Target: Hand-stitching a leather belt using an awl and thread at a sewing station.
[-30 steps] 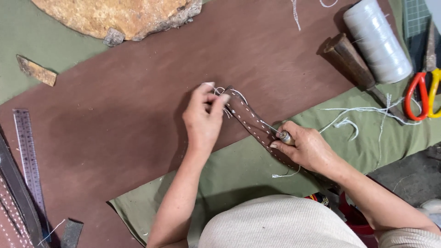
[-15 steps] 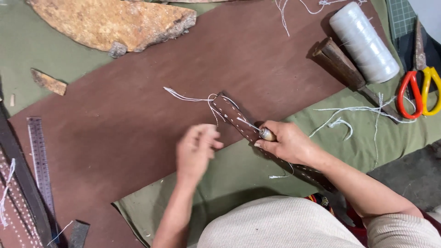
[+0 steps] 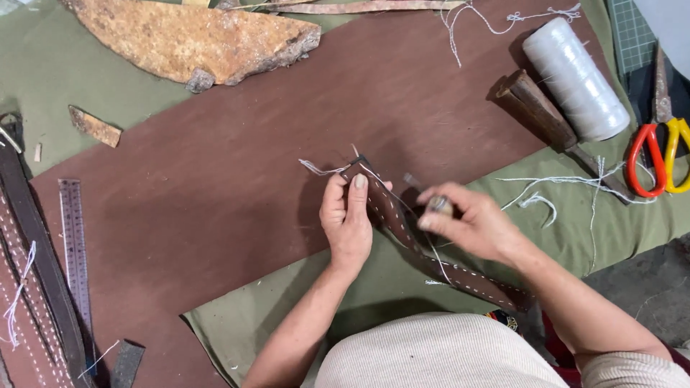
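Across the middle of the frame lies the big brown leather sheet (image 3: 215, 187), spread over the green cloth (image 3: 611, 230), and my work has shifted on it: half a second ago my left hand (image 3: 348, 223) hung loose and open below the strap, and now it has come back up and closed on the upper end of the stitched leather strap (image 3: 402, 230), thumb and fingers clamped together around it. My right hand (image 3: 474, 223) has moved too, from lying on the strap to lifting just off it, fingers pinched shut on a small tool with a rounded handle (image 3: 438, 206) whose thin tip points toward the strap's end. By my judgement that means the thread is drawn through and I am steadying the piece for another pass. From centre frame, the strap runs down to the lower right; it is dark brown, narrow, with a row of pale stitches along each edge. Off its top end trails a short white thread (image 3: 316, 168), loose and frayed, toward the left of my thumb.
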